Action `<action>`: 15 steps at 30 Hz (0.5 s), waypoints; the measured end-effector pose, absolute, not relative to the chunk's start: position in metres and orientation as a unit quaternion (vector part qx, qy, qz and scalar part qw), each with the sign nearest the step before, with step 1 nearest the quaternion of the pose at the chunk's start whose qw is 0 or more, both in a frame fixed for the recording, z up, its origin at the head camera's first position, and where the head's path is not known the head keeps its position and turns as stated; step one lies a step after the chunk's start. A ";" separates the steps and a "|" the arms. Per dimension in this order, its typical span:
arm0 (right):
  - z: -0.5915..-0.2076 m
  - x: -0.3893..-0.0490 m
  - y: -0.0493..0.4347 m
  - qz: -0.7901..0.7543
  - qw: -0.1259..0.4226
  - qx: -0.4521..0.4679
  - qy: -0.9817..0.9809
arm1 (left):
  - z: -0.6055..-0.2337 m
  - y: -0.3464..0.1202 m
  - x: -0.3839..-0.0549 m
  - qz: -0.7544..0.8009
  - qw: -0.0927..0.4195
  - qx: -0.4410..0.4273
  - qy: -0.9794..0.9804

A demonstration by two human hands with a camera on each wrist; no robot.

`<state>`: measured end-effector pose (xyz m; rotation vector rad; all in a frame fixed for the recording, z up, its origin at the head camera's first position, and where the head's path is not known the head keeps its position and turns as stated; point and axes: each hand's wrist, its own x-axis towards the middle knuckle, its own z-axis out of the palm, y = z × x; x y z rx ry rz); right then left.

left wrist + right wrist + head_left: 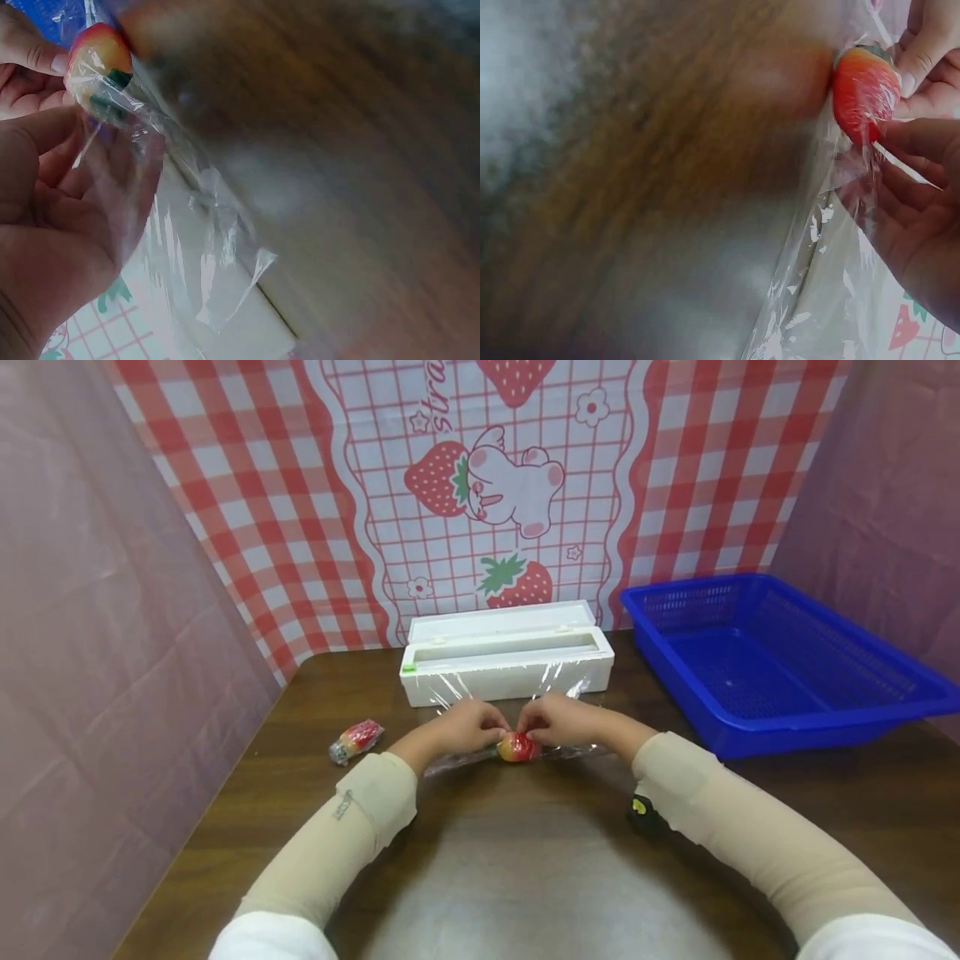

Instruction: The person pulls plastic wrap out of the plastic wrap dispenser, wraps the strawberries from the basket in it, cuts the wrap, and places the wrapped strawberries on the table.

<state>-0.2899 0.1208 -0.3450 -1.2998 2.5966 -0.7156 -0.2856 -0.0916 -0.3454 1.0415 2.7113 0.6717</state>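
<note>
A red and yellow strawberry (518, 747) lies under clear cling film (217, 255), near the middle of the table. My left hand (465, 727) holds it through the film at the green leafy end, seen in the left wrist view. At its red tip, my right hand (557, 719) grips it, thumb and fingers against the film. The film runs from the strawberry back to a white cling film box (510, 675), whose lid stands up behind it. In the right wrist view, film lies over the strawberry (865, 94) and part of my right fingers.
A second strawberry (357, 740), wrapped in film, lies on the table to the left. At the right stands a blue plastic basket (750, 724). A strawberry-print cloth (517, 485) hangs behind the box. The brown table (510, 860) extends towards me.
</note>
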 end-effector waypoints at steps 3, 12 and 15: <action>-0.348 -0.294 0.119 -0.209 0.039 -0.432 0.876 | -0.346 -0.088 -0.290 0.198 0.081 0.335 0.918; -0.345 -0.291 0.117 -0.193 -0.033 -0.428 0.882 | -0.340 -0.083 -0.290 0.137 0.031 0.331 0.933; -0.344 -0.288 0.117 -0.204 -0.005 -0.430 0.879 | -0.339 -0.085 -0.287 0.158 0.018 0.347 0.924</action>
